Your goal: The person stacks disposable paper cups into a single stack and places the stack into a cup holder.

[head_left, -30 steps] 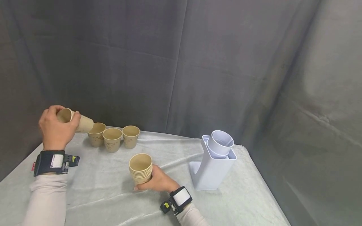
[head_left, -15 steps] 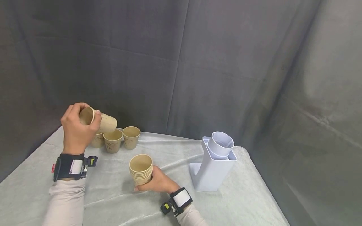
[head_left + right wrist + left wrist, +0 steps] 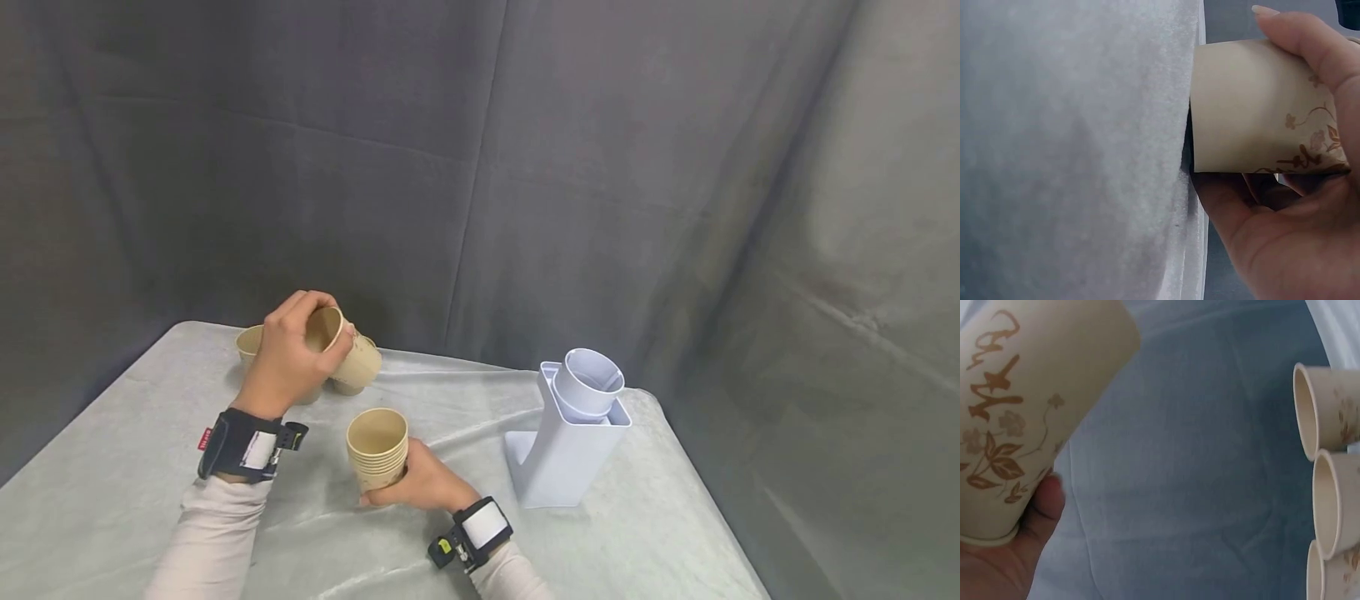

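A grey curtain (image 3: 600, 167) backs a cloth-covered table (image 3: 660, 508), where a pale holder (image 3: 562, 454) stands toward the right. Near the middle, an upright stack of cups (image 3: 375, 460) is gripped by the right hand (image 3: 429, 481); the left hand (image 3: 287, 354) grips a tilted cup (image 3: 362, 363) in the air, near three upright cups (image 3: 1339, 503).

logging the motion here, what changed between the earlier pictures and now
The left hand moved right with its tilted cup, covering most of the standing cups in the head view. Nothing was newly gripped or released. The right hand still holds the cup stack; the white holder stayed put.
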Demonstrator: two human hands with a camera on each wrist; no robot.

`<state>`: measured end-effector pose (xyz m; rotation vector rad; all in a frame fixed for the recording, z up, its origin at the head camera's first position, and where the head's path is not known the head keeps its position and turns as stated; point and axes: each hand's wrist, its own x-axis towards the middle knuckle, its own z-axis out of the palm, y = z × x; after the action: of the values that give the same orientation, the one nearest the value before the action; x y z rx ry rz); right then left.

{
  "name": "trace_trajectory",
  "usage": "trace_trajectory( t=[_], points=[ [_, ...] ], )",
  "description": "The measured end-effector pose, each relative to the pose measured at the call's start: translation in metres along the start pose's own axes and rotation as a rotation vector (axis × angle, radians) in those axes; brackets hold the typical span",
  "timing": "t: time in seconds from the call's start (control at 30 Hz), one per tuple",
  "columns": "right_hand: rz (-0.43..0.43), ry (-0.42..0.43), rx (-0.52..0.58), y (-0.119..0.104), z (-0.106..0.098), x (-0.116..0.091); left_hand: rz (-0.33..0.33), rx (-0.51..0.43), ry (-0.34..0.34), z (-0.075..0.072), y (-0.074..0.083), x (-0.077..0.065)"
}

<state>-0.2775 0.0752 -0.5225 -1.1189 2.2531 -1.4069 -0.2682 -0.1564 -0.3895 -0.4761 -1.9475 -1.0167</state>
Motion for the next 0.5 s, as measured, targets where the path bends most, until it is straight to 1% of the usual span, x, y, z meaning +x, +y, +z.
trace_trajectory(
  t=[0.1, 0.17, 0.3, 0.4, 0.5],
  points=[
    [-0.011, 0.0, -0.004, 0.0, -0.001, -0.001, 0.031, -0.04, -0.079, 0.01, 0.004, -0.002],
    [-0.022, -0.002, -0.004, 0.001, -0.002, -0.002, 0.043, -0.075, -0.143, 0.017, 0.007, -0.003],
    [-0.038, -0.009, -0.008, 0.002, -0.003, -0.003, 0.046, -0.13, -0.265, 0.026, 0.012, -0.006],
    [-0.032, -0.014, -0.016, 0.002, -0.005, -0.004, 0.042, -0.15, -0.326, 0.029, 0.015, -0.008],
    [-0.029, -0.017, -0.025, 0.002, -0.006, -0.004, 0.038, -0.157, -0.368, 0.031, 0.017, -0.009]
  ],
)
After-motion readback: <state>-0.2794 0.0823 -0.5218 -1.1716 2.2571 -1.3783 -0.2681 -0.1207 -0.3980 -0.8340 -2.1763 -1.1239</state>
